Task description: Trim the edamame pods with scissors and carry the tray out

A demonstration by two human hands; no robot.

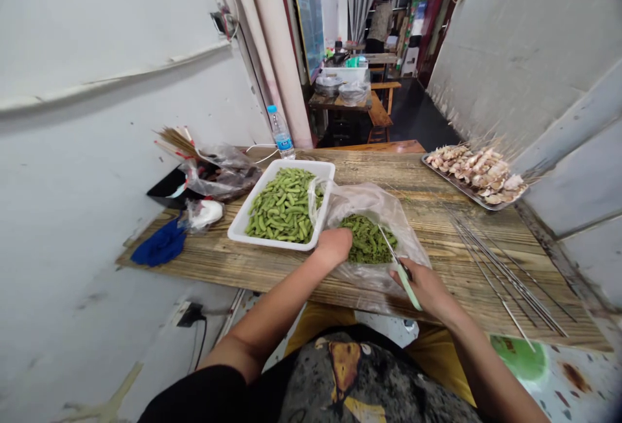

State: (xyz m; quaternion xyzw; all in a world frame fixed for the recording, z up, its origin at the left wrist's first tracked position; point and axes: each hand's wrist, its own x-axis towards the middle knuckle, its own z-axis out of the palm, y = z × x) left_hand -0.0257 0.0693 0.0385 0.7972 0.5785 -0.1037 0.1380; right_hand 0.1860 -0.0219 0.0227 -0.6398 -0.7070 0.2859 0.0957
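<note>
Head view looks down on a wooden desk (272, 264) set against a white wall. The left hand (334, 245) is closed into a loose fist at the mouth of a clear plastic bag (369, 206), reaching into the heap of green pods (367, 241) inside; whether it has pods in its grip I cannot tell, since the fingers are curled out of sight. The right hand (427, 287) is wrapped around the pale green handle of a pair of scissors (396, 266), blade tip angled up over the bag — held close so that a pod lifted from the bag meets the blades at once.

Just left of the bag, touching it, stands a white tray (243, 219) already heaped with pods; the bag's rim drapes over its right edge, which keeps the reach from one to the other short.

Further left lie a blue cloth (160, 247), a crumpled bag with a bundle of bamboo sticks (177, 141), and a water bottle (280, 131) upright by the wall. To the right — well apart from the pods — lie loose metal skewers (500, 271) and a metal tray of skewered meat (479, 170).
</note>
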